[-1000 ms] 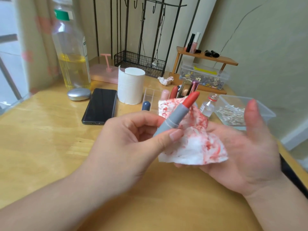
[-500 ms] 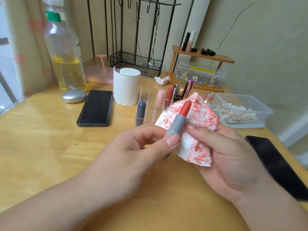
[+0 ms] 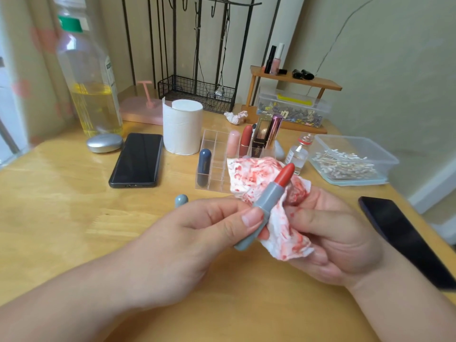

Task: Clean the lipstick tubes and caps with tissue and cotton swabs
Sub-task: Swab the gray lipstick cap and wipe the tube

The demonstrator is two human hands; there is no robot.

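Observation:
My left hand [image 3: 197, 245] pinches a grey lipstick tube [image 3: 265, 206] between thumb and fingers, its red bullet pointing up and to the right. My right hand [image 3: 338, 238] holds a white tissue [image 3: 256, 178] smeared with red against the tube's right side. The tube's grey cap [image 3: 181, 200] lies on the table just beyond my left hand. A clear organiser [image 3: 217, 154] behind holds a dark blue lipstick [image 3: 203, 166], a pink one [image 3: 233, 143] and a dark red one [image 3: 246, 141]. A plastic box of cotton swabs [image 3: 345, 164] stands at the right.
A tissue roll [image 3: 182, 127], a black phone [image 3: 138, 159], a silver case [image 3: 104, 142] and an oil bottle [image 3: 91, 77] stand at the back left. A second dark phone [image 3: 407, 240] lies at the right edge. A small glass bottle [image 3: 297, 155] and a wooden shelf [image 3: 293, 80] are behind.
My right hand went from flat and open under the tissue to curled round it against the tube. The tube has tilted further right, and the grey cap is now in sight.

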